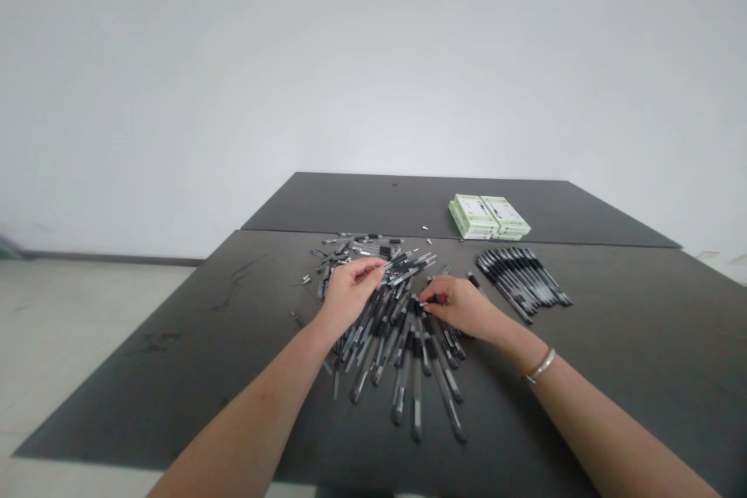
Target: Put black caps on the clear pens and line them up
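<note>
A loose pile of black-and-clear pens and pen parts spreads across the middle of the dark table. Over its far part, my left hand is closed in a pinch on a slim pen, whose tip points away to the right. My right hand is low at the pile's right side, thumb and fingers pinched together. What sits between them is small and partly hidden, so I cannot make it out. Right of that hand, a neat row of capped pens lies side by side.
Green-and-white boxes are stacked on the far table section, beyond the pen row. Small silvery bits lie near the seam between the table sections. A pale wall rises behind the table.
</note>
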Available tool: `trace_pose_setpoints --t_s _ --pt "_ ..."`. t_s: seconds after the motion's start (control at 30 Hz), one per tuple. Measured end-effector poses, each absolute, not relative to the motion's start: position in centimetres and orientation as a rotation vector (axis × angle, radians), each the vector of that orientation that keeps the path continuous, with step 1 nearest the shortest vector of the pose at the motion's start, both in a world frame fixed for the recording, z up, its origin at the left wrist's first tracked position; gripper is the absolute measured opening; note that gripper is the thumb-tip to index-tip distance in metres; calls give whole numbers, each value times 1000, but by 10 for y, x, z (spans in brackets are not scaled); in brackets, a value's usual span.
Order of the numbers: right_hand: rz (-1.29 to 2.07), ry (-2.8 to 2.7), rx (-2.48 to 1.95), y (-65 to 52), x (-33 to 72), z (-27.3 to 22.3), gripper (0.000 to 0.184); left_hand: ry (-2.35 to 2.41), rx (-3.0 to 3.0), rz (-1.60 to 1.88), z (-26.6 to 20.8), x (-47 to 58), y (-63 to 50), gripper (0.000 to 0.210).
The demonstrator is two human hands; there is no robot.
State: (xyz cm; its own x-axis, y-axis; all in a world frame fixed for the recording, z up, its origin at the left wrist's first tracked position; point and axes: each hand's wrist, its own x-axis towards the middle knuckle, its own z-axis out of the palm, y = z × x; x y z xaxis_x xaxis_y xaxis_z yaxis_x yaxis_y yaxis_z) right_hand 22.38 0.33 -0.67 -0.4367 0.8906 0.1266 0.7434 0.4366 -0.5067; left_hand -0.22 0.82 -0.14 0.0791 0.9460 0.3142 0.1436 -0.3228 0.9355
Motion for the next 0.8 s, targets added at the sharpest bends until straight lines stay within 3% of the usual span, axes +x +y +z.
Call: trace_pose_setpoints --t_s 0.57,0.7,0.8 --pt "379 -2385 -1356 3 216 -14 9 1113 1576 1296 -2 -1 7 18" --pt "649 -2106 -1306 2 224 -15 6 1080 1575 1252 -1 -1 5 19" --pt "986 -1746 -1176 1 233 -11 14 1041 1571 1213 1 0 2 20"
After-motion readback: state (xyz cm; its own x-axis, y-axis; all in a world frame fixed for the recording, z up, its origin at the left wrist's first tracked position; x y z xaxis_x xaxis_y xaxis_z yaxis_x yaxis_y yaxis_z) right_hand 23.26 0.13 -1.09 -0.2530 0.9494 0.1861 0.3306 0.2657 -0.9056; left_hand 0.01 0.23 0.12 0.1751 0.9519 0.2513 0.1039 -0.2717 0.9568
